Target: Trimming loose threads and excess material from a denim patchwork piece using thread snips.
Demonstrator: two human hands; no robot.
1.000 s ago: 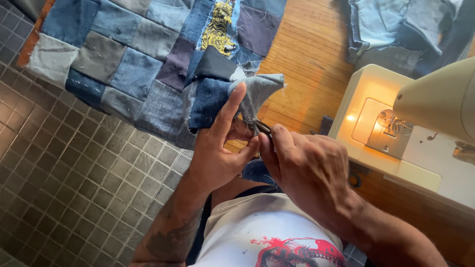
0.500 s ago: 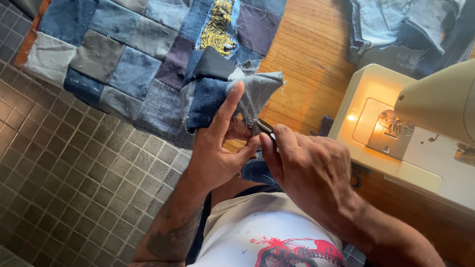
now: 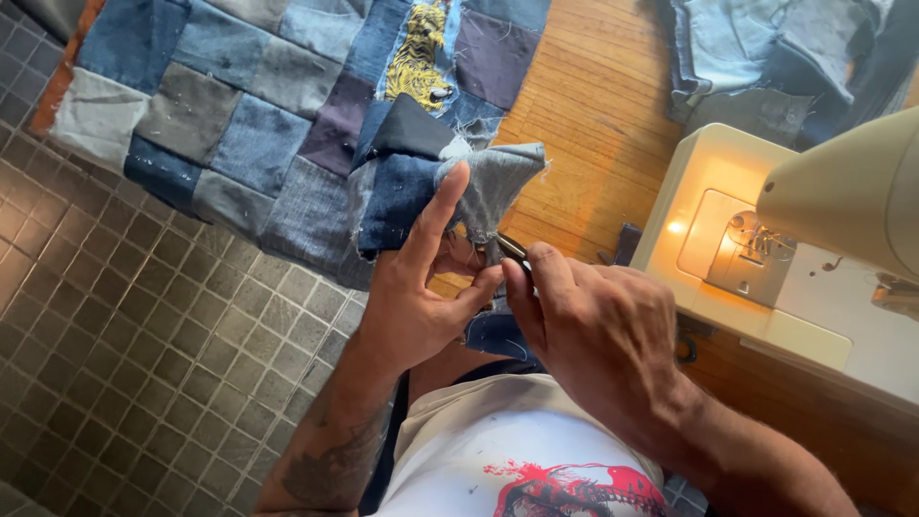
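A folded corner of the patchwork denim quilt is held up by the left hand, whose fingers are clamped on the grey patch at the fold, with the forefinger stretched up along the cloth. A small dark metal tool, seemingly thread snips, is pinched between thumb and fingers of the right hand, its tip touching the cloth edge just beside the left thumb. Compared with half a second ago, little is changed: the same grip is kept by both hands, and the fold is seen slightly higher. The rest of the quilt is spread over the wooden desk and hangs above the tiled floor. A lit sewing machine stands at the right.
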